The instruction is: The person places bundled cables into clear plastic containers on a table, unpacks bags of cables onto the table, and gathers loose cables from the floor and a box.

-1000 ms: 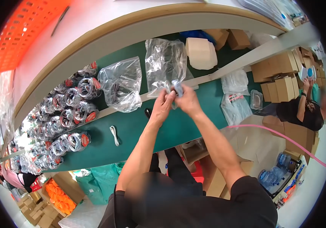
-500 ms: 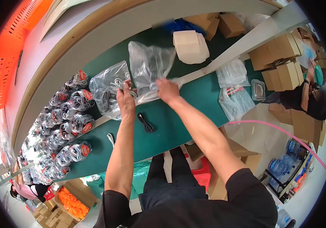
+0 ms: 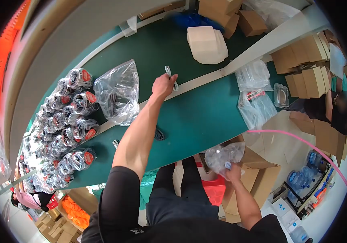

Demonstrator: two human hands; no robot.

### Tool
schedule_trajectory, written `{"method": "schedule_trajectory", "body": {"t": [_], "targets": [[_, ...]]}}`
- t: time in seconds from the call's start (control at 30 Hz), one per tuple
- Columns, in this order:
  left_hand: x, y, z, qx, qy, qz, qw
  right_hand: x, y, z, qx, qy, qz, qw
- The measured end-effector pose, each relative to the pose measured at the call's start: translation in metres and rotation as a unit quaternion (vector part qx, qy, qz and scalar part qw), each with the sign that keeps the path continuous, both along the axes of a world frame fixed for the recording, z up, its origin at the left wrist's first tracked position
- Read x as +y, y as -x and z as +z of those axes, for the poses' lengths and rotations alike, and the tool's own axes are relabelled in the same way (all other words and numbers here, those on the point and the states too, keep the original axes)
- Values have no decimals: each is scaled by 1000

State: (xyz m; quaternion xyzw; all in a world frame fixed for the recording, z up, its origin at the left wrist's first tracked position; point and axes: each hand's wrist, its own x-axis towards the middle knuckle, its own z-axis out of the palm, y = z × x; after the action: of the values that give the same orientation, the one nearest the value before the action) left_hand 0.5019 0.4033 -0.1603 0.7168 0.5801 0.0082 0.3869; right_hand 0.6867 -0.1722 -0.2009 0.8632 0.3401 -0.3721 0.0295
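My left hand [image 3: 163,86] is closed around a small coiled white cable [image 3: 167,72] above the green table's pale middle strip. My right hand [image 3: 234,173] grips a crumpled clear plastic bag [image 3: 224,156] beside the table's front edge, over an open cardboard box [image 3: 256,182]. To the left of my left hand lies a clear plastic bag [image 3: 125,81] with a dark cable bundle [image 3: 112,102] in or under it. A black cable [image 3: 160,135] shows partly beside my left forearm. Another pale cable end [image 3: 116,143] sits further left.
Many clear-wrapped cable coils [image 3: 85,127] with red labels fill the table's left side. A cream stack [image 3: 207,44] lies at the back, near cardboard boxes [image 3: 252,23]. Flat clear bags [image 3: 258,107] are at right. A red stool [image 3: 214,192] stands below; another person [image 3: 335,107] is at far right.
My left hand has moved right with the white cable, away from the bag on the left. My right hand has carried the other clear bag off the table, down toward the cardboard box.
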Motion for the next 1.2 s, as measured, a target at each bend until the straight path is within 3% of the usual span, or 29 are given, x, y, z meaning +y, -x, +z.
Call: {"method": "schedule_trajectory", "body": {"t": [0.07, 0.17, 0.27, 0.33, 0.4, 0.47, 0.53, 0.6, 0.67, 0.7, 0.83, 0.93, 1.0, 1.03, 1.07, 1.13, 1.2], "targets": [[13, -17, 4, 35, -40, 11, 999, 10, -22, -39, -28, 24, 1, 999], [35, -30, 12, 64, -57, 3, 996, 26, -41, -68, -20, -44, 30, 998], [56, -34, 13, 79, -75, 6, 994, 69, -38, -14, -27, -31, 39, 998], [63, -31, 4, 88, -113, 36, 989, 114, -22, 61, -59, 64, 50, 995], [72, -32, 4, 94, -114, 39, 988, 130, -18, 85, -25, 100, 71, 992], [77, -32, 8, 31, -135, 85, 987, 141, -11, 101, 153, -124, 28, 980], [82, -29, 10, 36, -114, 76, 990, 183, 0, 122, 147, -174, 0, 974], [71, -15, 8, -31, -218, 83, 972, 227, -1, 118, 150, -251, -50, 955], [53, 13, 38, -66, -255, 68, 962, 270, -8, 95, 152, -298, -84, 939], [34, 39, 50, -99, -289, 52, 951, 293, -5, 96, 103, -334, -49, 936], [-5, 167, 58, 16, -428, 111, 897, 357, 13, 85, 154, -349, 6, 924], [-24, 234, 28, 77, -344, 158, 923, 376, 49, 96, 168, -362, 53, 915], [-37, 249, 8, 210, -290, 128, 925, 378, 73, 97, 197, -304, 93, 927], [-35, 254, -4, 223, -268, 138, 927, 376, 85, 94, 215, -300, 93, 925], [-33, 259, -16, 192, -263, 159, 932, 374, 96, 89, 216, -297, 104, 924], [-16, 258, -9, 150, -115, 198, 962, 372, 113, 85, 272, -248, 59, 928], [-17, 256, 5, 145, -108, 212, 961, 377, 127, 95, 289, -217, 30, 932]]}}
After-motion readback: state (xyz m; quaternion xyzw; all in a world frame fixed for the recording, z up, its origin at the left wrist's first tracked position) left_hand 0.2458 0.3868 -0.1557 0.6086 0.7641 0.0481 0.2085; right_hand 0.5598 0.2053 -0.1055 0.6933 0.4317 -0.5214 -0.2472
